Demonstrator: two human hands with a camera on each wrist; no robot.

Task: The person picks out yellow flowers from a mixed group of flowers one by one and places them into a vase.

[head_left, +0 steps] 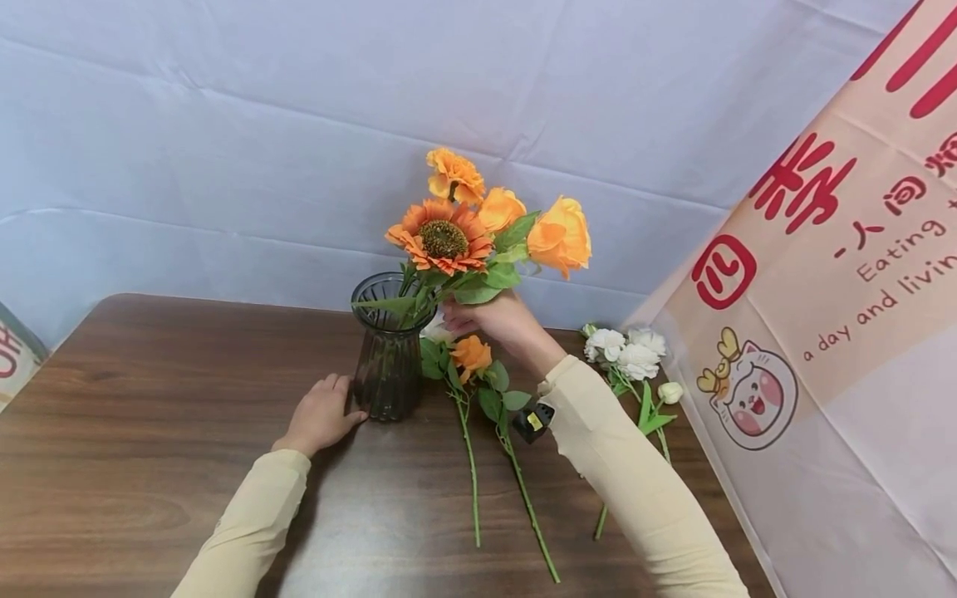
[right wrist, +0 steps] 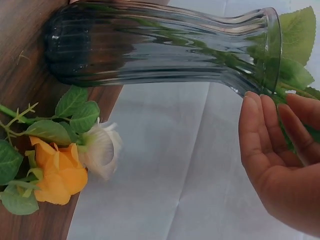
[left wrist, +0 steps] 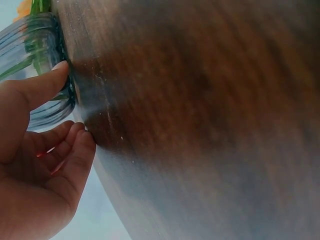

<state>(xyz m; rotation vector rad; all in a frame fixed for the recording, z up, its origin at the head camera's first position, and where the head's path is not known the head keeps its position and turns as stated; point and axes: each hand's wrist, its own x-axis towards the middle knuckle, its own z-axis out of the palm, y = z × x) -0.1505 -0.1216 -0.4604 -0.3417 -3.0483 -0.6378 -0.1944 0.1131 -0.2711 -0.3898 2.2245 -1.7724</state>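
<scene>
A dark glass vase (head_left: 385, 374) stands upright on the table, holding an orange sunflower (head_left: 441, 237) and other orange flowers. My left hand (head_left: 320, 415) rests beside the vase's base; its thumb touches the glass and the fingers are relaxed. At the vase's rim, my right hand (head_left: 497, 320) has its fingers curled around the green stem of an orange rose (head_left: 561, 237). Leaves partly hide that grip in the head view. In the right wrist view, the right hand's fingertips (right wrist: 252, 102) meet the rim of the vase (right wrist: 175, 45).
Below the right hand, an orange rose (head_left: 471, 357) lies on the table (head_left: 187, 465) beside another stem. In the right wrist view a white flower (right wrist: 102, 150) lies there too. White flowers (head_left: 635, 353) lie at the right, near a printed cloth (head_left: 837, 349).
</scene>
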